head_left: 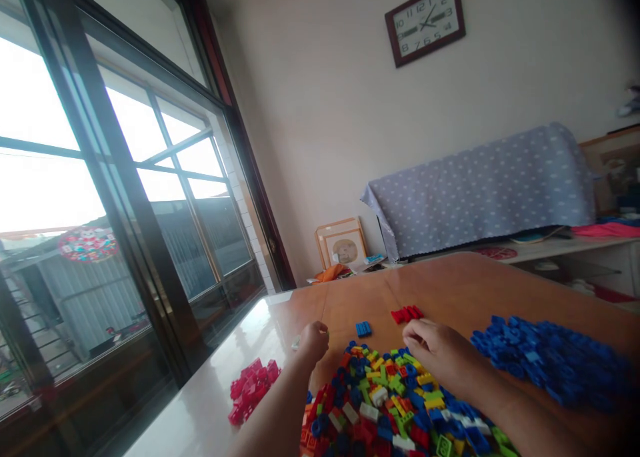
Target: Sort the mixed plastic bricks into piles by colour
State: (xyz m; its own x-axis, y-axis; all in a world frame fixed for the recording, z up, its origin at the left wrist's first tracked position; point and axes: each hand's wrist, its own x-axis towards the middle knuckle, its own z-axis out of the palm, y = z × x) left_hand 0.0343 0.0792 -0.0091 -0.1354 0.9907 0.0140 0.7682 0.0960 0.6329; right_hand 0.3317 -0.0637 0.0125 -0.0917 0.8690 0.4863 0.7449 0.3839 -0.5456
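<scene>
My left hand (314, 342) is closed above the table, left of the mixed pile. Whatever its curled fingers hold, if anything, is hidden. Beside its outer edge a small whitish piece (296, 342) shows, too unclear to name. Over the far right side of the pile of mixed toy bricks (380, 397), my right hand (429, 340) has its fingers bent inward; I cannot make out anything in them. Just beyond it lies a small row of red bricks (406, 314). A small group of blue bricks (363, 329) sits between the two hands, past the pile.
Pink bricks (254, 389) are heaped left of my left forearm. A large heap of blue bricks (545, 360) lies at the right. The wooden table (440, 280) extends toward a cloth-covered object (480, 190) by the wall. Glass windows (175, 177) stand at the left.
</scene>
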